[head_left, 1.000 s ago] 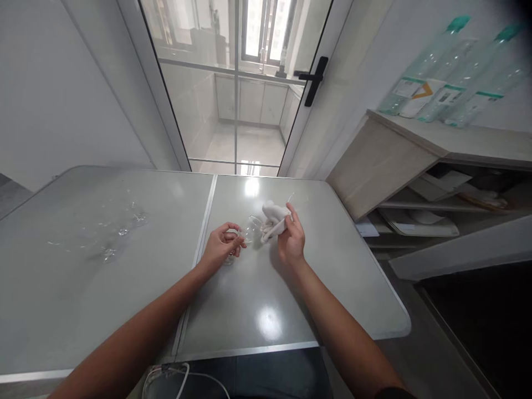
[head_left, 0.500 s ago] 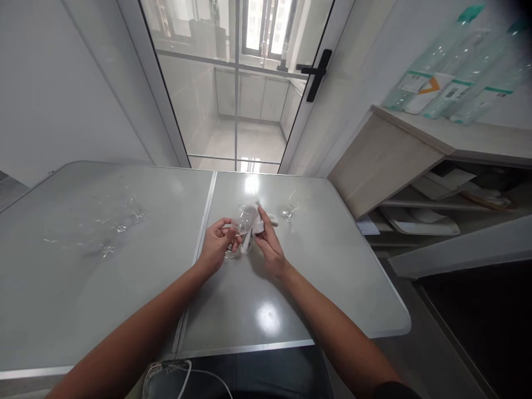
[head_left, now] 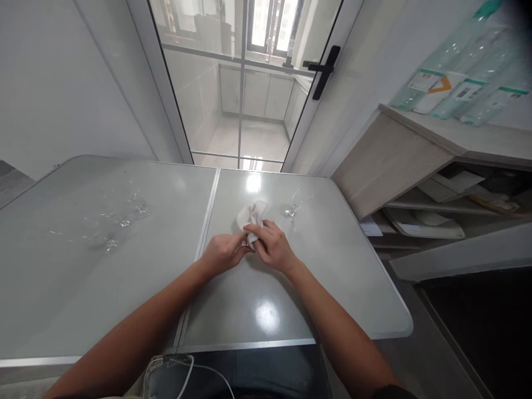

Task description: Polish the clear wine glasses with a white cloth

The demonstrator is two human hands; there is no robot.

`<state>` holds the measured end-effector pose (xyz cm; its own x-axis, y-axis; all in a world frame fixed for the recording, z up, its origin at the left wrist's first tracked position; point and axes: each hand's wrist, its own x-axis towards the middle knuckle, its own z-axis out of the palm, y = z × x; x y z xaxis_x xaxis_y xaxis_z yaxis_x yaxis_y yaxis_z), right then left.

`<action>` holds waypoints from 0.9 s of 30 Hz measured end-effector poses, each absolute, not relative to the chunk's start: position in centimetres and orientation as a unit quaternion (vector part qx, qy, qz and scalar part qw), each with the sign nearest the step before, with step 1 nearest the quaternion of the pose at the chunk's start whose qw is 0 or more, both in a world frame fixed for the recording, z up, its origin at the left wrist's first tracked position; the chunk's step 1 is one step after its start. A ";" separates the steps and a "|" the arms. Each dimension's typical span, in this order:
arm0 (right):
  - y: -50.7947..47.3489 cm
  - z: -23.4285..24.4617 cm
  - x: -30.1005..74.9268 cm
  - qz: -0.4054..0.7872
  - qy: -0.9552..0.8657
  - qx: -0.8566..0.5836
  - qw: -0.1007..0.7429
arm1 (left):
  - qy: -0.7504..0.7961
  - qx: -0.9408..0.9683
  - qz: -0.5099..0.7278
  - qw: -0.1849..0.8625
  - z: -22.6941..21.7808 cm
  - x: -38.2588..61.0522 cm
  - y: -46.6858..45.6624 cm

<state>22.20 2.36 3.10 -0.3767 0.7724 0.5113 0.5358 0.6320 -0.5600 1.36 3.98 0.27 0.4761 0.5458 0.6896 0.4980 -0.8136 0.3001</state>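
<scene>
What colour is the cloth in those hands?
White; the cloth shows best in the head view.

One left hand (head_left: 224,252), one right hand (head_left: 273,245). At their fingers, one white cloth (head_left: 251,215) and one mostly hidden glass (head_left: 244,243). Three stemmed glasses (head_left: 125,222) on the left half of one bench (head_left: 341,277), one further stemmed glass (head_left: 291,212) on the right half. At least four plastic bottles (head_left: 465,91) on one cabinet (head_left: 386,152). One glazed door (head_left: 240,100), one black door handle (head_left: 327,72).
</scene>
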 end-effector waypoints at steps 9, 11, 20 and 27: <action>3.2 3.5 22.2 0.668 -0.426 -0.403 0.458 | 0.230 0.880 0.413 -0.048 0.2 1.1 4.2; 3.2 3.5 22.1 0.701 -0.373 -0.389 0.466 | 0.255 0.863 0.435 0.000 0.2 1.1 4.1; 2.9 2.9 20.7 0.688 -0.338 -0.338 0.547 | 0.448 0.548 0.513 0.486 2.0 2.4 4.1; 2.8 0.6 19.5 0.581 -0.382 -0.370 0.616 | 0.465 0.478 0.496 0.556 1.7 3.3 4.1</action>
